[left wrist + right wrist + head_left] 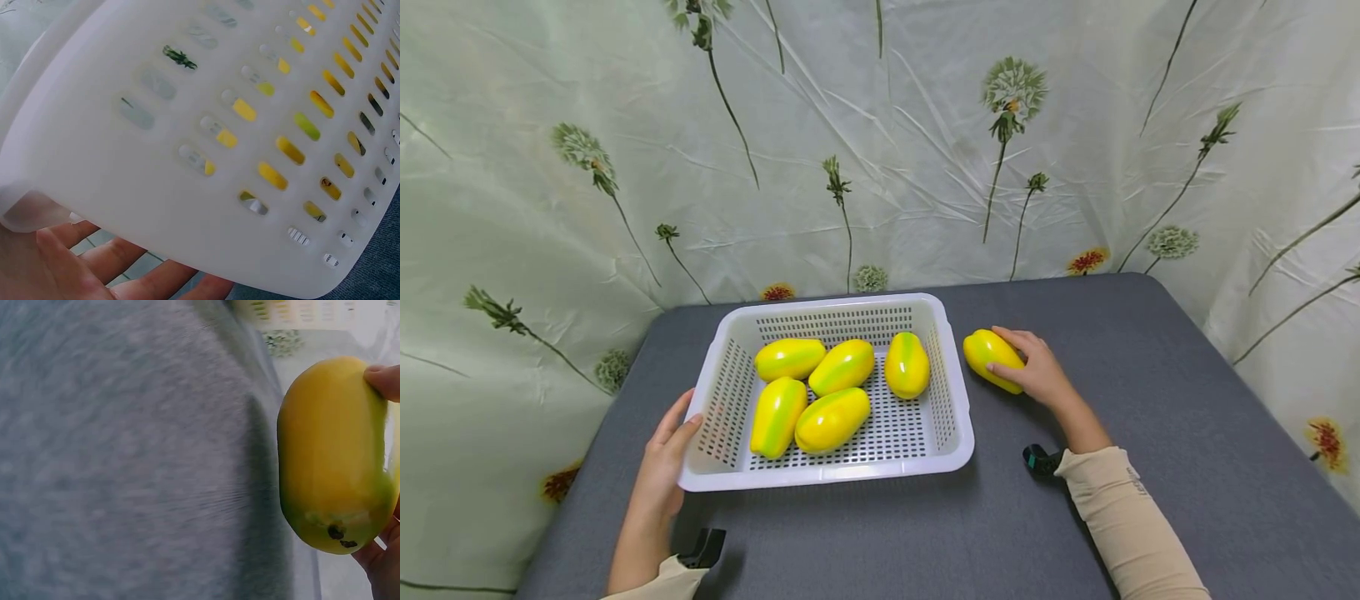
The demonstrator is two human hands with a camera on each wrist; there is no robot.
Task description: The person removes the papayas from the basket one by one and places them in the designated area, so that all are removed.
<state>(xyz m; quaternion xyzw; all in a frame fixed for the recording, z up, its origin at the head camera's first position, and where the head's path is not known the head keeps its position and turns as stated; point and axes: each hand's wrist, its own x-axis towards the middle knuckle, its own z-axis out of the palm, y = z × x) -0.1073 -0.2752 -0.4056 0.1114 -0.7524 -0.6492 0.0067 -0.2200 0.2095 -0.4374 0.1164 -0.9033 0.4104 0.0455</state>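
A white perforated basket (826, 477) holds several yellow-green fruits, one of them a fruit (907, 365) apart at its right side. My left hand (662, 458) grips the basket's left rim, thumb on top; in the left wrist view the fingers (162, 278) reach beneath the rim of the basket wall (137, 181). To the right of the basket, my right hand (1037, 371) holds another yellow fruit (988, 358) between thumb and fingers. The right wrist view shows this fruit (334, 450) close up, its dark-spotted end toward the bottom and a fingertip (384, 381) at its upper right.
A grey cloth-covered table (910, 533) lies beneath everything. Behind it hangs a pale curtain (910, 150) with dandelion and flower prints. Black wrist devices show at both wrists, the right one (1041, 461) near the table surface.
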